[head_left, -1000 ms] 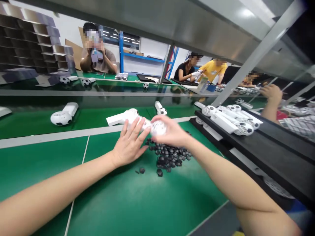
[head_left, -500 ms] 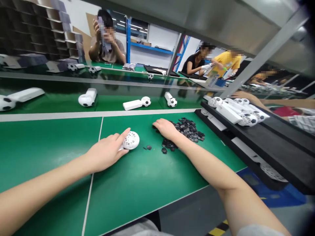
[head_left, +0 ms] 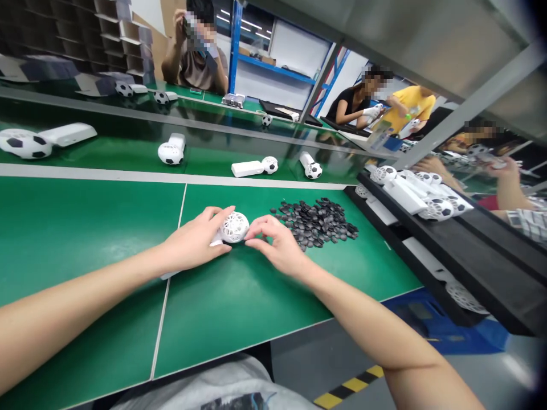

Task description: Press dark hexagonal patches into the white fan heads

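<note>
The left hand [head_left: 194, 245] is lying over a white handheld fan with a ball-shaped perforated head [head_left: 233, 227], fingers wrapping its handle and grasping it against the green bench mat [head_left: 239, 307], while the right hand [head_left: 276, 246] is touching the head's right side with pinched fingertips; whether they are pinching a small piece is hard to tell. Just beyond the right hand, a single heap of small black hexagonal pieces [head_left: 318, 219] is lying, too many to count. Nearer the body than both hands, bare green mat is stretching to the bench's front edge; left of the left hand it is also lying open. Beyond the hands, past a grey strip, four finished football-patterned fans [head_left: 254, 167] are lying on the green conveyor belt [head_left: 106, 156]. Right of the right hand, a black tray [head_left: 470, 239] is holding several more.
</note>
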### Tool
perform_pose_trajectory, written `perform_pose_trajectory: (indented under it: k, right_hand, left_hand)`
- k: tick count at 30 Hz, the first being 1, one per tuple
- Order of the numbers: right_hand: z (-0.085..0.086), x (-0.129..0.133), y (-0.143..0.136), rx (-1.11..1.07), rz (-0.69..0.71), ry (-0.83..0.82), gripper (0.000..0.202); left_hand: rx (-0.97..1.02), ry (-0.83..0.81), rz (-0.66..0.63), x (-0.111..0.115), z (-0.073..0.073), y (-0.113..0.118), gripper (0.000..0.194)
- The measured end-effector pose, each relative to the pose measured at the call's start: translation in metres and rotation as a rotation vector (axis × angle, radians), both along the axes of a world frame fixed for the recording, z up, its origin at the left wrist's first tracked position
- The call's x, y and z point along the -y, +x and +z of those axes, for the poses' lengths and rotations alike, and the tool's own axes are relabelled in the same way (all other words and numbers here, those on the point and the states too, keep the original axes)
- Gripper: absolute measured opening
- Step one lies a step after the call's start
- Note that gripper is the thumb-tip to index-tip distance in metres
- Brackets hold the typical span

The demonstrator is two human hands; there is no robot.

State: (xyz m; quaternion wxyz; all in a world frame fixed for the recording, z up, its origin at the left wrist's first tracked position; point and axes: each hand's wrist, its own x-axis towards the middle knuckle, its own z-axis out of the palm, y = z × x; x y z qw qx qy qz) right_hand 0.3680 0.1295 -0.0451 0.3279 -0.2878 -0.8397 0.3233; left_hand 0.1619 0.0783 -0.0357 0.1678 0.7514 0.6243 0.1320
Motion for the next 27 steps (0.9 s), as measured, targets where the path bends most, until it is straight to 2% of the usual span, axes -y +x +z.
perform_pose_trajectory:
  k: [2, 10, 12, 16, 21, 25, 27]
  right_hand:
    - [-0.006, 0.006, -0.008, -0.063, -0.006, -0.022, 0.003]
    - [-0.019, 0.001, -0.023, -0.132, -0.109, -0.100, 0.015]
    - [-0.021, 0.002, -0.024, -0.142, -0.140, -0.170, 0.023]
    - [-0.026, 0.003, -0.024, -0.196, -0.114, -0.353, 0.040]
    - [-0.026, 0.001, -0.025, -0.097, -0.169, -0.298, 0.045]
    - [-0.025, 0.000, -0.022, -0.087, -0.143, -0.268, 0.054]
    - [-0.025, -0.001, -0.021, -0.084, -0.114, -0.252, 0.053]
  left_hand:
    - [0.020, 0.002, -0.015, -0.003, 0.001, 0.001, 0.077]
    - [0.111, 0.042, -0.005, -0.014, 0.002, 0.002, 0.069]
    - [0.141, 0.040, 0.007, -0.014, 0.003, 0.003, 0.065]
    - [0.148, 0.038, 0.028, -0.016, 0.003, 0.005, 0.057]
    - [0.153, 0.033, 0.003, -0.017, 0.001, 0.000, 0.061]
    - [0.226, -0.023, -0.023, -0.017, 0.001, -0.001, 0.064]
    - [0.242, -0.045, -0.017, -0.017, 0.003, -0.001, 0.063]
